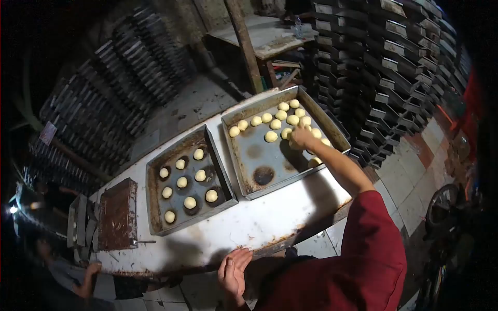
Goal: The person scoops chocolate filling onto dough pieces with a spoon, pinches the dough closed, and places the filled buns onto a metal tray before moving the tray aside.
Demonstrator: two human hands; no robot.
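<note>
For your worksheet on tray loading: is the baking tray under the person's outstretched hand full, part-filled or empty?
Part-filled. In the right tray, dough balls cluster at the far end by the right hand; the near half shows bare metal with dark marks.

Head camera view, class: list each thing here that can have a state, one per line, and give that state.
Right hand: reaching into the right baking tray, on the dough balls; grip hidden.
Left hand: open, resting at the table edge.
Right baking tray: partly filled, dough balls clustered at its far end.
Left baking tray: holds nine spaced dough balls.
Table: white, rusty at its edges.
</note>
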